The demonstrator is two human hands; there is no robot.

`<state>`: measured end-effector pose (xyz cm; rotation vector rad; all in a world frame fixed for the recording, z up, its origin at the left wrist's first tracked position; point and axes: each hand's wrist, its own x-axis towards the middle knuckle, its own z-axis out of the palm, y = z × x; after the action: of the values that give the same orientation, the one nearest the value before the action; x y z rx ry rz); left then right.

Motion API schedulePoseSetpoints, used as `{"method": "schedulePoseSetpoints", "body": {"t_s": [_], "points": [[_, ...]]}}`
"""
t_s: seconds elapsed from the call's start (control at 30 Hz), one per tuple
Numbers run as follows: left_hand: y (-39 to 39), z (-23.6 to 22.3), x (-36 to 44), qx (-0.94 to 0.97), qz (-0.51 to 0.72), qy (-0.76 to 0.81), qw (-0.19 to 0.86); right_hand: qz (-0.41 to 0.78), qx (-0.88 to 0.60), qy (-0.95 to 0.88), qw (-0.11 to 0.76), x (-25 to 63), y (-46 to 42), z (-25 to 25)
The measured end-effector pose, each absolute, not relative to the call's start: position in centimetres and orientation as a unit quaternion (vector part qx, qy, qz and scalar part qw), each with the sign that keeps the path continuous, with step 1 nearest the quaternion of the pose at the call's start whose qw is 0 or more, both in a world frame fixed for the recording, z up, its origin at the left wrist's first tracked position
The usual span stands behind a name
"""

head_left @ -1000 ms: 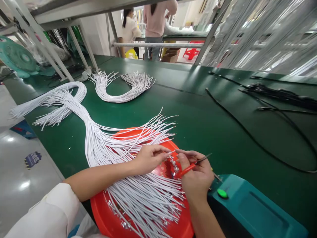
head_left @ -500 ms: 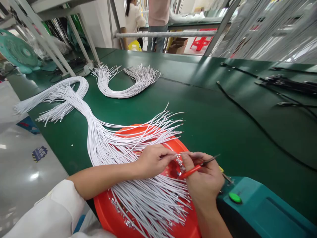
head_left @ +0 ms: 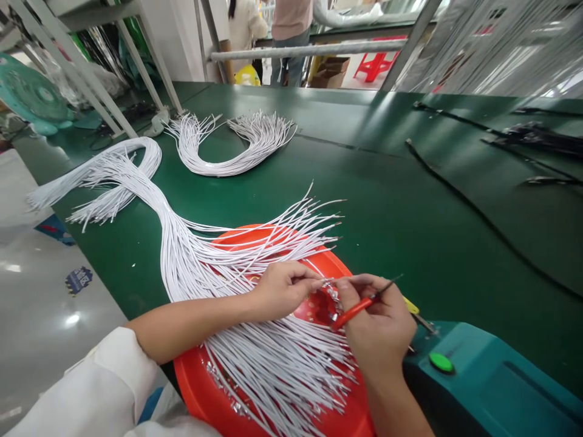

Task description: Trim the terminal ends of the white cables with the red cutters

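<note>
My left hand [head_left: 283,291] is closed in a pinch above the red basin [head_left: 334,262]; what lies between its fingertips is too small to make out. A cluster of small shiny metal pieces [head_left: 336,303] hangs just below where both hands' fingertips meet. My right hand [head_left: 380,325] is closed around a tool with a red handle [head_left: 353,312] and a thin dark tip, which points up and right. A large bundle of white wires [head_left: 195,267] drapes across the basin and passes under my left forearm, with loose ends fanned out. More small metal pieces [head_left: 223,388] lie inside the basin.
A teal machine [head_left: 496,376] with a green button sits at the right, beside a yellow-handled tool [head_left: 411,305]. Other white wire bundles [head_left: 228,167] and black cables [head_left: 492,227] lie on the green table [head_left: 364,200]. A green fan [head_left: 31,91] stands left; two people are behind.
My view has shifted slightly, so the table and machine sit a little differently in frame. Both hands keep their grips, fingertips still together; the right hand and red-handled tool have barely moved.
</note>
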<state>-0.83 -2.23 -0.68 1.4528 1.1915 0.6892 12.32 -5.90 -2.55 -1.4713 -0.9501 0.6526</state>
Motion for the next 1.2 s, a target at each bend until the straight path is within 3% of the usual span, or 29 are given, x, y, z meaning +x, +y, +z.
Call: {"method": "schedulePoseSetpoints", "body": {"t_s": [0.3, 1.0, 1.2], "points": [[-2.2, -1.1, -0.8, 0.48, 0.351, 0.479, 0.646, 0.386, -0.61, -0.573, 0.389, 12.7, -6.3, -2.9], [-2.4, -0.9, -0.7, 0.564, 0.34, 0.467, 0.59, 0.374, -0.632, -0.591, 0.334, 12.9, -6.3, -3.5], [-2.5, -1.7, -0.7, 0.534, 0.343, 0.461, 0.62, 0.404, -0.62, -0.579, 0.344, 12.8, -6.1, -3.4]]}}
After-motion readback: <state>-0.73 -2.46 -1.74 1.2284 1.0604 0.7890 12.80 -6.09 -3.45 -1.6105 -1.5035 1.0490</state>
